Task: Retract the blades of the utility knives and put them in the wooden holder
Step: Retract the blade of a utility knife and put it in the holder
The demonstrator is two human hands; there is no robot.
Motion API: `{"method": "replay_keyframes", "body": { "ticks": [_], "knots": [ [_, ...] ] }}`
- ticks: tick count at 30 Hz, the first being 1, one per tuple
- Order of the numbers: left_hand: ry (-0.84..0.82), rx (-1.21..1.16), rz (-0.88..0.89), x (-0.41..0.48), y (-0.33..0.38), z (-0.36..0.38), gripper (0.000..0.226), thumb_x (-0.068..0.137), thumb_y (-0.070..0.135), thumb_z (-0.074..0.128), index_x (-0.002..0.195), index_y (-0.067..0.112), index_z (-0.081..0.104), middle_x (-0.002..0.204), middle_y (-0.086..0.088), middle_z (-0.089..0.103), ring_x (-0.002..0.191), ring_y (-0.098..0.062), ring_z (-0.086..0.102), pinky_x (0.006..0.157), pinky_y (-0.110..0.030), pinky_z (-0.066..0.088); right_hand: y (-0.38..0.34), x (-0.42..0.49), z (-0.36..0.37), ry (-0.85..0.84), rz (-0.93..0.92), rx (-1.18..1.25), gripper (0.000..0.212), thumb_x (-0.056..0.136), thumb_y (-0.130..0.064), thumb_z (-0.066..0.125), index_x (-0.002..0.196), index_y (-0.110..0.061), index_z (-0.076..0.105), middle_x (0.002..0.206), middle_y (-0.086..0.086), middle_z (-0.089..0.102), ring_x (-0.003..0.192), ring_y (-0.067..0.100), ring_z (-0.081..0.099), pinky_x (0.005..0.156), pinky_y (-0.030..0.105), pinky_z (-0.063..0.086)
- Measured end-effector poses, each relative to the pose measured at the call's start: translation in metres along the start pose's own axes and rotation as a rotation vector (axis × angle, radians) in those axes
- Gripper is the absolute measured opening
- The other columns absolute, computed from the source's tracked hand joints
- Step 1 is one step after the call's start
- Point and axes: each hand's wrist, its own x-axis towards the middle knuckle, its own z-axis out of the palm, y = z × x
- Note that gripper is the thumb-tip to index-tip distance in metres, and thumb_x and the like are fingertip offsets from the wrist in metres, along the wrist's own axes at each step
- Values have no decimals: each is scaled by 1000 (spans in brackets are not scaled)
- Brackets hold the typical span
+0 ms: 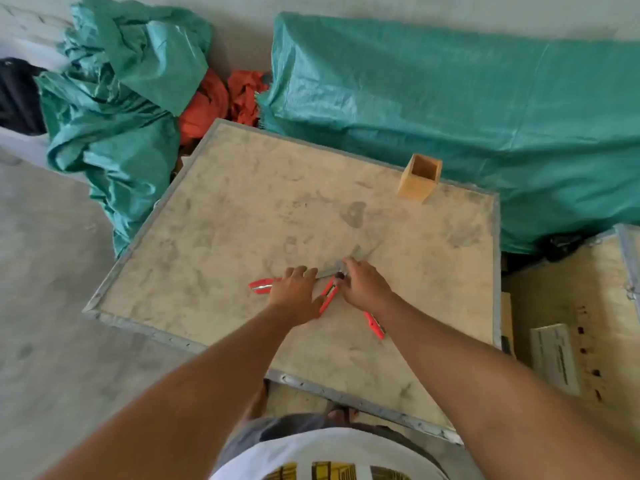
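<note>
Three red utility knives lie on a dusty wooden crate top (214, 237). My left hand (296, 294) rests over the left knife (261, 285), whose handle sticks out to the left and whose grey blade shows past the fingers. The middle knife (328, 296) lies between my hands. My right hand (363, 284) covers the front part of the right knife (375, 325), with fingertips at the spot where the knife tips meet. Whether either hand grips a knife is unclear. The square wooden holder (419, 181) stands upright near the crate's far right edge, apart from both hands.
Green tarps (450, 105) cover heaps behind and left of the crate, with red cloth (221, 98) between them. A second crate (571, 306) with a white box on it stands at the right. Grey floor lies at the left.
</note>
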Motion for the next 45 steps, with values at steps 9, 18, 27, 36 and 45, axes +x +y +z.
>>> {"method": "replay_keyframes", "body": {
  "ticks": [9,18,27,36,45],
  "knots": [
    [5,-112,-118,-12,0,61,51,88,39,61,134,21,46,134,-4,54,123,-28,50,91,-44,50,2,5,33,-46,83,119,62,100,-38,58,152,-8,41,131,15,65,122,34,61,101,42,50],
    [24,-328,-140,-5,5,62,37,81,14,62,117,20,66,110,-5,62,102,-28,58,77,-36,53,6,19,38,47,245,356,32,99,-22,63,131,-17,61,114,8,74,106,25,70,85,28,50],
    [137,-508,41,-27,4,31,49,81,17,73,129,16,62,112,-2,63,89,-17,61,80,-32,57,-5,-3,5,172,309,859,16,98,-12,67,114,-11,67,108,11,69,90,22,75,60,25,65],
    [-58,-701,198,-53,-4,-41,71,85,10,75,142,39,45,118,7,68,88,-6,66,81,-23,59,-26,-34,-55,242,116,1088,25,92,-11,75,116,-17,76,96,9,78,75,16,80,63,25,63],
    [-11,-1074,180,-59,-9,-80,64,77,3,81,115,53,65,100,12,77,82,-10,66,90,-43,59,-46,-59,-88,115,-20,1128,23,93,-10,73,110,-24,80,100,-2,82,92,17,80,69,29,65]
  ]
}}
